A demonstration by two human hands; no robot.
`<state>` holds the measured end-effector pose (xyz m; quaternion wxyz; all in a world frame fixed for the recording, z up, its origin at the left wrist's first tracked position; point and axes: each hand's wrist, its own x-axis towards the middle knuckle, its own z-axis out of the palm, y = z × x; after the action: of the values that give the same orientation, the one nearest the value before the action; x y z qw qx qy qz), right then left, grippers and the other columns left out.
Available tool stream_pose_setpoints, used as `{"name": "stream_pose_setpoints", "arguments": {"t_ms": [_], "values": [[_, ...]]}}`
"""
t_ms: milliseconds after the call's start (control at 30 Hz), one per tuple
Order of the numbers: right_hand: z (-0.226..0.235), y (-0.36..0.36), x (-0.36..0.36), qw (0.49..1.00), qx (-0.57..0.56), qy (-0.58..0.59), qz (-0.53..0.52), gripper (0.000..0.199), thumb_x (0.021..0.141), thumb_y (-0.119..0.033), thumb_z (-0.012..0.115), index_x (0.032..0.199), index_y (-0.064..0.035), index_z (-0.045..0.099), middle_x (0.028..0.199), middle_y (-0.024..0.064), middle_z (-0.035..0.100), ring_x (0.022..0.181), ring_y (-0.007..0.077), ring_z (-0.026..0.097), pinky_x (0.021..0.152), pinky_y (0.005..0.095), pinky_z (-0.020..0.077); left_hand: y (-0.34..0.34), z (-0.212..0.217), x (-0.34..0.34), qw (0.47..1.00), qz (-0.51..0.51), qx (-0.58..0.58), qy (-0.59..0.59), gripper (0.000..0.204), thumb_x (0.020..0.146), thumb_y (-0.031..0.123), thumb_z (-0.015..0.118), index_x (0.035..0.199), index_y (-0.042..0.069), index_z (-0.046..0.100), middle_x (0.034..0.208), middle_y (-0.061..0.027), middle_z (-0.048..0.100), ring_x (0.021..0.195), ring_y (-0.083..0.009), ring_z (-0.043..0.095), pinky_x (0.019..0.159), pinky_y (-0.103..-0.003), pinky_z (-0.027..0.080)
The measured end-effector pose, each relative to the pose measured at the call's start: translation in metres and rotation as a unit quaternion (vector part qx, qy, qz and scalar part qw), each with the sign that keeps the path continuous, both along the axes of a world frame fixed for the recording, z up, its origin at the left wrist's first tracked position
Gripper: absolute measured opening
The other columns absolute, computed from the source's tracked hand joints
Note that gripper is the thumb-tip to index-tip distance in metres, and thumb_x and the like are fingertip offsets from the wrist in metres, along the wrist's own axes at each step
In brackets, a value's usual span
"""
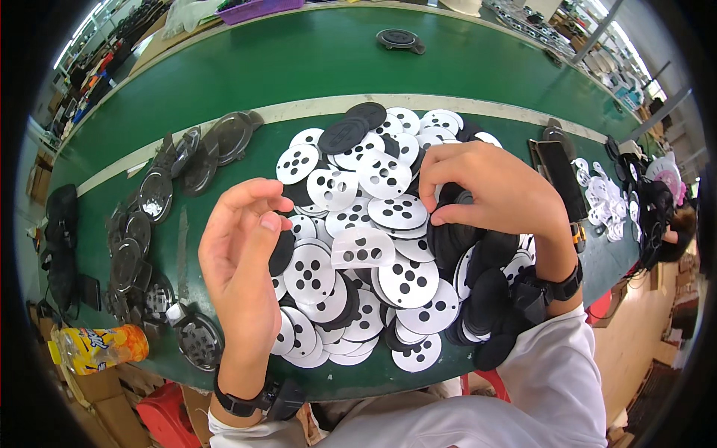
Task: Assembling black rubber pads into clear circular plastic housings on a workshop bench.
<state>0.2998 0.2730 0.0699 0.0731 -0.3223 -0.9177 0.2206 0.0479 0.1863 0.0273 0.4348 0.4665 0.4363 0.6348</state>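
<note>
A heap of white discs [310, 275] with black round spots lies mixed with black discs [343, 137]. My left hand [250, 261] is held above the left side of the heap, palm turned inward, fingers curved and a little apart from the thumb, with nothing seen between them. Over the right side, my right hand [489, 183] has thumb and index fingertip drawn together at the edge of a spotted white disc; whatever they pinch is hidden. Between the hands a curved, translucent whitish piece [364, 248] rests on top of the discs.
Dark round plastic housings [155, 196] line the left side of the green table, and one more housing [399, 39] sits farther back. An orange-labelled bottle [101, 349] lies at the left edge. At right are a dark oblong case [559, 179] and small white pieces [605, 196].
</note>
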Motion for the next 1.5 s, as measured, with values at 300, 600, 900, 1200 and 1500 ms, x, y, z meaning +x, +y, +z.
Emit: {"name": "stream_pose_setpoints", "arguments": {"t_ms": [300, 600, 900, 1200, 1500], "values": [[0.043, -0.022, 0.005, 0.991, 0.005, 0.120, -0.054, 0.012, 0.073, -0.007, 0.067, 0.077, -0.0027, 0.057, 0.074, 0.0079, 0.060, 0.068, 0.0259, 0.057, 0.063, 0.0329, 0.0449, -0.007, 0.011, 0.005, 0.996, -0.083, -0.028, 0.002, 0.016, 0.091, 0.008, 0.050, 0.098, -0.003, 0.060, 0.074, -0.0027, 0.057, 0.065, -0.0077, 0.050, 0.060, -0.020, 0.039], [0.031, -0.061, -0.025, 0.905, 0.344, 0.223, 0.114, 0.019, 0.060, -0.010, 0.071, 0.078, -0.0062, 0.066, 0.072, 0.0034, 0.060, 0.053, 0.0126, 0.050, 0.046, 0.0247, 0.0340, -0.017, 0.012, 0.014, 0.957, -0.271, -0.090, -0.052, 0.050, 0.099, 0.036, 0.035, 0.110, -0.008, 0.056, 0.091, -0.0123, 0.063, 0.076, -0.0152, 0.059, 0.062, -0.026, 0.047], [0.014, -0.063, -0.046, 0.938, 0.132, 0.315, 0.053, 0.032, 0.065, 0.002, 0.054, 0.095, 0.0044, 0.065, 0.084, 0.0112, 0.059, 0.065, 0.0188, 0.054, 0.054, 0.0279, 0.0428, -0.026, 0.012, 0.020, 0.973, -0.197, -0.031, -0.116, 0.027, 0.092, 0.003, 0.053, 0.116, -0.010, 0.051, 0.094, -0.0114, 0.064, 0.072, -0.0118, 0.060, 0.059, -0.023, 0.048], [0.006, -0.052, -0.047, 0.942, 0.168, 0.288, -0.024, 0.027, 0.070, 0.007, 0.053, 0.093, 0.0035, 0.066, 0.067, 0.0071, 0.059, 0.052, 0.0155, 0.050, 0.048, 0.0260, 0.0402, -0.031, 0.012, 0.023, 0.992, -0.121, 0.019, 0.001, 0.025, 0.088, 0.000, 0.055, 0.107, -0.015, 0.054, 0.085, -0.0148, 0.065, 0.064, -0.0124, 0.062, 0.052, -0.022, 0.049], [0.006, -0.051, -0.039, 0.950, 0.200, 0.239, 0.006, 0.014, 0.070, 0.005, 0.058, 0.083, 0.0021, 0.064, 0.070, 0.0075, 0.062, 0.051, 0.0184, 0.050, 0.045, 0.0277, 0.0390, -0.032, 0.016, 0.023, 0.983, -0.091, 0.042, 0.155, 0.019, 0.081, -0.006, 0.056, 0.099, -0.011, 0.060, 0.075, -0.0158, 0.064, 0.059, -0.0160, 0.060, 0.055, -0.024, 0.046]]}}
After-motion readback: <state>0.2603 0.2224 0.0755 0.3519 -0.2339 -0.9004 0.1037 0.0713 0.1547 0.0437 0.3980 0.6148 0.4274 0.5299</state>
